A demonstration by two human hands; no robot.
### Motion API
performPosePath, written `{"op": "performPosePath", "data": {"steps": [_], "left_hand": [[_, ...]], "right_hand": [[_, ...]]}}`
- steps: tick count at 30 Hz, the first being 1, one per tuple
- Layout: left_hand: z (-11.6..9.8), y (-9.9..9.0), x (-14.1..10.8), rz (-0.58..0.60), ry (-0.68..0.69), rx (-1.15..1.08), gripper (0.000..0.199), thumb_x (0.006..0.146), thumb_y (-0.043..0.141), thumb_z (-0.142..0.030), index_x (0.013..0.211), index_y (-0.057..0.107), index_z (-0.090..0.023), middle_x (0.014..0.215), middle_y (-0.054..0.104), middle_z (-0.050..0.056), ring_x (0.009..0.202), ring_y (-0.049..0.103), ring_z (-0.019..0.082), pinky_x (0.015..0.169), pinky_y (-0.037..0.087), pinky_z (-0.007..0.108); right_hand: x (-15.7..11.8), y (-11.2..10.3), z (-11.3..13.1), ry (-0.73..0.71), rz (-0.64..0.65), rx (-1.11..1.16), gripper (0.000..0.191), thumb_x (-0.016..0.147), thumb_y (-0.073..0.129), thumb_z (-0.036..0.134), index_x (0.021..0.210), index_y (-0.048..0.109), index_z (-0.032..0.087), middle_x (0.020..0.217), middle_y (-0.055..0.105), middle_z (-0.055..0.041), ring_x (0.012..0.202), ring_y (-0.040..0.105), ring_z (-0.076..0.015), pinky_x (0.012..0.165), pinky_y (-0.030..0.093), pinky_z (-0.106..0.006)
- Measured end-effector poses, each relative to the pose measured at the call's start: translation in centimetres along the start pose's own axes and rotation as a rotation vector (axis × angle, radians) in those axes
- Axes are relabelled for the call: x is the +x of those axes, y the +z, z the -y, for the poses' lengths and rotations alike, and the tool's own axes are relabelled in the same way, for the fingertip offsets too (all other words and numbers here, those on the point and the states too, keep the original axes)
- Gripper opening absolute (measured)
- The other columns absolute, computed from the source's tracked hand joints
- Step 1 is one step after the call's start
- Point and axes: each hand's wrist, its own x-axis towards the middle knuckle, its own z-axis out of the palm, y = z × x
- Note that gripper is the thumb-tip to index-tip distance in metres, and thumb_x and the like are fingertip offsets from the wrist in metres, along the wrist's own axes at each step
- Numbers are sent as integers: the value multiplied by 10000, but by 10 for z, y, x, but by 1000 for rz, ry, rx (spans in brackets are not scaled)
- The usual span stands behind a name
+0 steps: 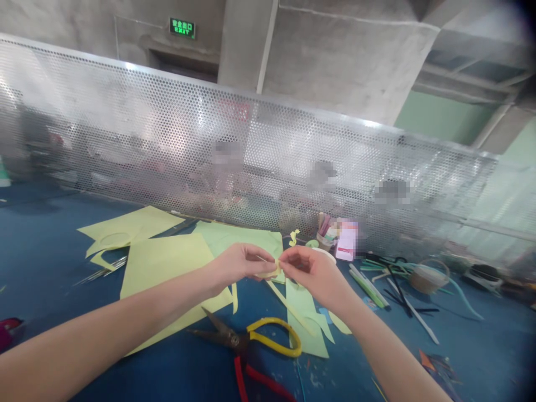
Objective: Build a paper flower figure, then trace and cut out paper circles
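A small piece of yellow paper (271, 273) sits between the fingertips of the two hands, at the middle of the scene above the blue table (163, 368). The left hand (239, 263) pinches it from the left, thumb and fingers nearly together; the right hand (312, 273) meets it from the right in an equally narrow pinch. The piece is mostly covered by the fingers (its exact shape is too blurred to tell).

Counted out, there is one pair of scissors (235, 339) on the near side, blades apart, with one yellow handle and one red. Two large yellow sheets (167, 265) lie to the left, one nearer than the other. One pale green sheet (238, 235) lies on the far side of the hands, and one pale green offcut (307, 329) is nearer, by the right forearm. One phone (347, 240) stands at far right, before one perforated metal screen (167, 134).
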Motion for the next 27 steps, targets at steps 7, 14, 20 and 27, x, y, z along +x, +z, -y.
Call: {"op": "performPosePath", "data": {"steps": [7,14,20,27], "left_hand": [[-4,2,-1,-48,-5,-11,280,626,744,-340,803,693,-129,786,709,71,773,645,177,758,477,288],[-9,-3,-3,-24,-24,77,231,659,703,-365,759,714,-157,588,614,-12,538,495,89,546,376,204],[-8,-8,-1,44,-20,70,211,674,689,-370,732,709,-168,514,506,-39,478,364,71,477,272,205],[-14,-3,-5,43,-27,-80,176,694,683,-338,728,705,-167,669,605,0,661,531,99,696,423,229]], "right_hand": [[1,2,-2,6,39,63,131,780,589,259,868,606,164,798,650,-37,739,606,-141,675,491,-262],[0,3,-1,-31,6,128,88,771,607,234,839,630,184,762,641,-11,701,577,-117,629,466,-229],[-1,1,2,-3,44,205,110,757,628,253,838,666,189,728,644,2,637,556,-96,569,438,-211],[-3,-4,5,6,45,206,112,734,650,253,817,696,194,681,644,7,586,543,-96,550,440,-231]]}}
